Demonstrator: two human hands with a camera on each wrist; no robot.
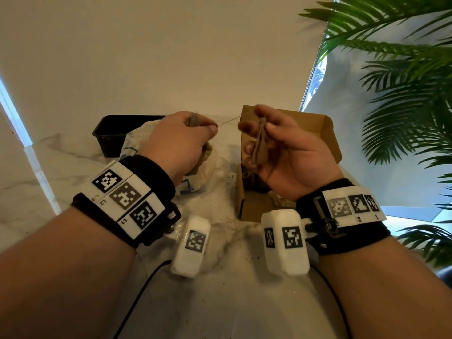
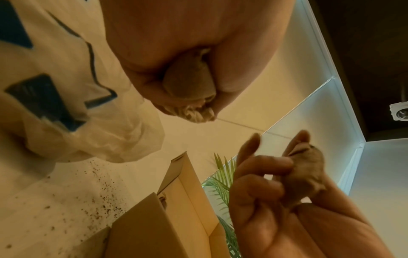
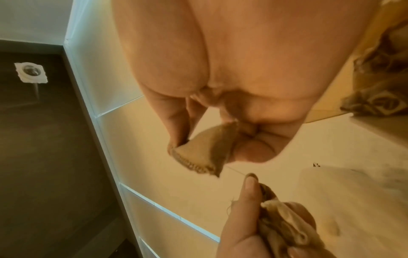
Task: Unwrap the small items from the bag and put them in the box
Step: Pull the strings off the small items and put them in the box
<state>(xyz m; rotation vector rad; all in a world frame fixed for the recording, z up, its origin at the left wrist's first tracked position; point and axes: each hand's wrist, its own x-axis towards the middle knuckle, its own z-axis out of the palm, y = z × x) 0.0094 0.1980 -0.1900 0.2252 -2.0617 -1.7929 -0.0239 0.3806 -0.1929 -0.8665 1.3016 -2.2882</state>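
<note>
Head-camera view, read from the left: a black plastic tray [image 1: 115, 133] sits at the far left of the white marble table [image 1: 36, 172], and just right of it lies a crumpled translucent plastic bag [image 1: 137, 143] with blue print. The left hand [image 1: 178, 140] hovers above that bag, its fingers curled round a bunch of crumpled tan fabric wrapping [image 1: 208, 152], with the thumb and forefinger pinched on one end of a thin thread [image 1: 228, 121]. From the left wrist camera, the wrapping [image 2: 192, 87] bulges out of the closed fist and the bag [image 2: 66, 104] hangs close behind it. The thread runs taut across the gap between the hands. Dark crumbs [image 1: 220, 199] are scattered over the table between the bag and the open cardboard box [image 1: 249, 204], which stands to the right with its lid flap raised. The right hand [image 1: 281, 152] is held above the box, palm turned inward, fingers bent and pinching a small tan stitched pouch [image 1: 260, 140] between thumb and fingers. The right wrist camera shows that pouch [image 3: 205, 153] as a flat wedge with a frayed, stitched edge, the thread leaving its lower corner. Inside the box, under the hand, lie dark brownish items [image 1: 254, 179], too shadowed to identify. Green palm fronds [image 1: 403, 94] fill the far right.
</note>
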